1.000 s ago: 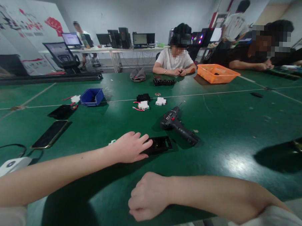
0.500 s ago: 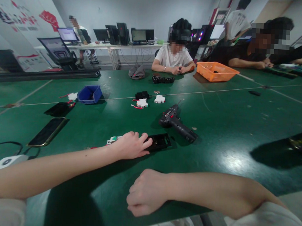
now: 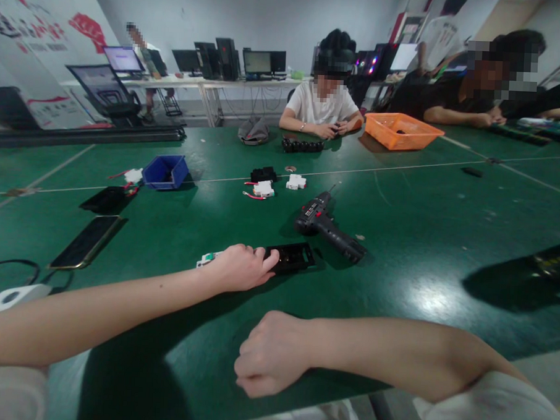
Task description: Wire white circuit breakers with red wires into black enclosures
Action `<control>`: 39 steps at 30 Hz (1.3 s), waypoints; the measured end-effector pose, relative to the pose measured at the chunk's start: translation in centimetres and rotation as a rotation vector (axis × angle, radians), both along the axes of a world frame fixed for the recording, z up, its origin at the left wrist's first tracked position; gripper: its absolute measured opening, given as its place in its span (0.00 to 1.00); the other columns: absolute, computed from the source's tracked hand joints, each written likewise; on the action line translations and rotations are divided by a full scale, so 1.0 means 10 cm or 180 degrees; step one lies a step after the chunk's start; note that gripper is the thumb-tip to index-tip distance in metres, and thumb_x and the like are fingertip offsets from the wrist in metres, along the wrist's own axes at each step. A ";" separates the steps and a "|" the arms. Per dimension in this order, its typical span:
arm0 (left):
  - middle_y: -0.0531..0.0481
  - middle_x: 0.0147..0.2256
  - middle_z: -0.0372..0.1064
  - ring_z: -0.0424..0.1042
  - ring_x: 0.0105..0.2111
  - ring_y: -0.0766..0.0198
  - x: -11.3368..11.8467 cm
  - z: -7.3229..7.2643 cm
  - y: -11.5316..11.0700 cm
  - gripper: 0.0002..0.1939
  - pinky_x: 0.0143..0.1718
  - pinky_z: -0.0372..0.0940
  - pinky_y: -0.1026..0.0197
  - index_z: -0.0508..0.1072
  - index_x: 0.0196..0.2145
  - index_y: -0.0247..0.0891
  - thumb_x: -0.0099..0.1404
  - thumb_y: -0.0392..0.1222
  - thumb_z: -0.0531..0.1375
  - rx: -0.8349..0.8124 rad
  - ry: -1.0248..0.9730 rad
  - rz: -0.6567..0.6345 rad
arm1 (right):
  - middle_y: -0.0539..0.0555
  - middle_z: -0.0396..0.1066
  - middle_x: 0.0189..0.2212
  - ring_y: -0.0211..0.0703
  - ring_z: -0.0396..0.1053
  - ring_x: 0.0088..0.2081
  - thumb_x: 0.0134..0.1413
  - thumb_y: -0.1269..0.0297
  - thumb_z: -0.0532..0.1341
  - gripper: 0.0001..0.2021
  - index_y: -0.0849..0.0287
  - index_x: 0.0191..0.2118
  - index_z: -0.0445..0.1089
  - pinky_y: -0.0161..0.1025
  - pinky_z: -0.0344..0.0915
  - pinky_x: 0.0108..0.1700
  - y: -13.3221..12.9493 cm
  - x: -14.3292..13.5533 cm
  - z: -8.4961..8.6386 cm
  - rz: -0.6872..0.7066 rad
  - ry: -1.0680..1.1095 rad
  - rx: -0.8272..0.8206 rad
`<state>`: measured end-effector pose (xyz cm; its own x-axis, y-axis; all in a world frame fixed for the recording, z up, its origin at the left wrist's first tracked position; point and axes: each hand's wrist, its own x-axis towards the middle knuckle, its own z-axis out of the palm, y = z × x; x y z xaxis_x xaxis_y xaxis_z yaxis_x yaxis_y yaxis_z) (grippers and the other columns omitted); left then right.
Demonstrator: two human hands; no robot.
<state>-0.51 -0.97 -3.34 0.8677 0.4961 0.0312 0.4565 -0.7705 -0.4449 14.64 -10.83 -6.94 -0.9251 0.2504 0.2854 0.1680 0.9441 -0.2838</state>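
My right grip (image 3: 274,354) is curled into a fist at the near edge of the green bench (image 3: 414,216); whatever its palm may hide, I cannot tell. A white box (image 3: 16,297) sits beyond my left forearm, partly covered by it.

My left grip (image 3: 244,268) lies further out, thumb and fingers bent over the near-left part of an open black case (image 3: 296,258). They touch it, but whether they pinch it or merely rest there I cannot tell. The case lies flat on the bench in front of me, and a white block with a green part (image 3: 208,260) shows just behind my knuckles.

Off to the left lies a phone (image 3: 86,243), screen up. To the right of the case — just beside it, slightly farther off — a black drill (image 3: 330,226) lies on its side, bit pointing away from me.

Farther out, a black cover (image 3: 106,199) is near a blue bin (image 3: 165,172). Toward the middle are a white block with red wires (image 3: 263,189), a plain white block (image 3: 296,182) and a black block (image 3: 263,174).

Beyond them are a black ridged strip (image 3: 302,146), a gray cap (image 3: 253,132) and an orange basket (image 3: 399,138) — and, across the bench, a person in a white shirt (image 3: 321,106).
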 end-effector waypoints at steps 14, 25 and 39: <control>0.45 0.29 0.73 0.76 0.25 0.55 -0.07 -0.02 0.02 0.23 0.21 0.57 0.60 0.68 0.56 0.33 0.77 0.51 0.47 0.0171 0.0013 -0.0001 | 0.45 0.77 0.24 0.38 0.74 0.28 0.60 0.57 0.61 0.13 0.55 0.25 0.71 0.37 0.46 0.22 0.01 0.01 0.03 0.0045 -0.0070 -0.0018; 0.40 0.31 0.76 0.79 0.29 0.50 -0.33 -0.03 0.09 0.25 0.26 0.63 0.60 0.67 0.58 0.34 0.78 0.53 0.43 -0.0126 -0.0069 0.0759 | 0.45 0.77 0.25 0.38 0.74 0.28 0.60 0.58 0.60 0.13 0.54 0.25 0.71 0.38 0.45 0.22 0.00 0.00 0.01 0.0041 -0.0114 -0.0024; 0.35 0.29 0.75 0.79 0.31 0.40 -1.01 0.01 0.48 0.29 0.31 0.71 0.48 0.65 0.53 0.29 0.76 0.54 0.35 -0.0471 -0.0406 0.2573 | 0.45 0.76 0.23 0.38 0.73 0.28 0.60 0.58 0.59 0.15 0.55 0.23 0.67 0.38 0.47 0.22 0.01 0.00 0.03 0.0083 -0.0170 -0.0060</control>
<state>-10.60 3.83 -3.29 0.2363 0.9716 -0.0094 0.9344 -0.2299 -0.2720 14.64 -10.71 -6.63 -0.9451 0.2309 0.2310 0.1588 0.9429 -0.2928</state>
